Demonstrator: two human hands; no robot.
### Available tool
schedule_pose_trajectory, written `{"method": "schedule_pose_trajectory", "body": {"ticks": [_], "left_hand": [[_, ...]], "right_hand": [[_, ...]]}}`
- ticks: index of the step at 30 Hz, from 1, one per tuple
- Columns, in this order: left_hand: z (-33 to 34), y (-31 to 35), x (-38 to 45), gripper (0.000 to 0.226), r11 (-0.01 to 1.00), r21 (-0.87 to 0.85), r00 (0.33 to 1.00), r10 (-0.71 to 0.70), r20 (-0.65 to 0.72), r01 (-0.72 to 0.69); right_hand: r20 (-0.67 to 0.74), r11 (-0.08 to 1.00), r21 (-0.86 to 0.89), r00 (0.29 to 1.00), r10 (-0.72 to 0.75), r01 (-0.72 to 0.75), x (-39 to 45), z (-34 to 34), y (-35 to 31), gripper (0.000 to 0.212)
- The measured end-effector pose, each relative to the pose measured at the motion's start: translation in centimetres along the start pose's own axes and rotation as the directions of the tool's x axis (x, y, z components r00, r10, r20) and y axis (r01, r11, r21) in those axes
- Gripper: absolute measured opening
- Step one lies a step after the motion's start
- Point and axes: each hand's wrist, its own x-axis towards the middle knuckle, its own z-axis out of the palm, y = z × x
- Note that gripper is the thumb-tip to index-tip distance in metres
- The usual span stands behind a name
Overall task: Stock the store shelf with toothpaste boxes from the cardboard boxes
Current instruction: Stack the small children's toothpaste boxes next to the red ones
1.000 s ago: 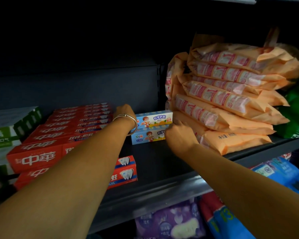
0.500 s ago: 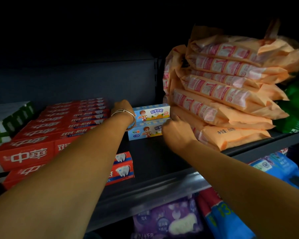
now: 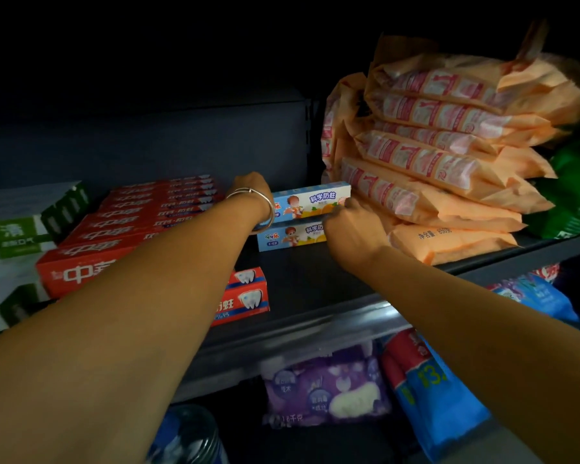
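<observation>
Two blue toothpaste boxes (image 3: 310, 204) stacked; my left hand (image 3: 253, 192) and right hand (image 3: 350, 226) clasp their ends, and I should square them evenly.

Bare forearms, no sleeves; thin silver bangles (image 3: 252, 201) circle the left wrist.

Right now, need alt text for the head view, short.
Both hands, left and right, sit at the ends of two stacked blue toothpaste boxes on a dark shelf. Red toothpaste boxes lie to the left and a pile of orange packets to the right.
</observation>
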Motion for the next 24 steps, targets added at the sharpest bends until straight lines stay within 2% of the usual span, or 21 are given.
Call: {"method": "schedule_pose_trajectory", "body": {"ticks": [7, 13, 20, 24], "left_hand": [[-0.1, -0.6, -3.6, 0.038, 1.000, 0.020, 0.995, -0.007, 0.103, 0.004], [1.0, -0.3, -4.3, 0.047, 0.989, 0.146, 0.993, 0.008, 0.114, -0.024], [2.2, -0.6, -3.4, 0.044, 0.990, 0.142, 0.989, -0.012, 0.144, -0.009], [2.3, -0.8, -3.1, 0.050, 0.989, 0.145, 0.990, -0.019, 0.141, -0.001]], "right_hand": [[0.041, 1.000, 0.021, 0.999, 0.015, -0.016, -3.1, -1.2, 0.2, 0.035], [0.144, 0.999, 0.046, 0.989, -0.031, 0.025, -3.9, -0.8, -0.4, 0.036], [0.178, 0.998, 0.047, 0.983, -0.043, 0.035, -2.6, 0.1, -0.7, 0.037], [0.195, 0.998, 0.058, 0.981, -0.023, 0.012, -2.3, 0.5, -0.8, 0.036]]}}
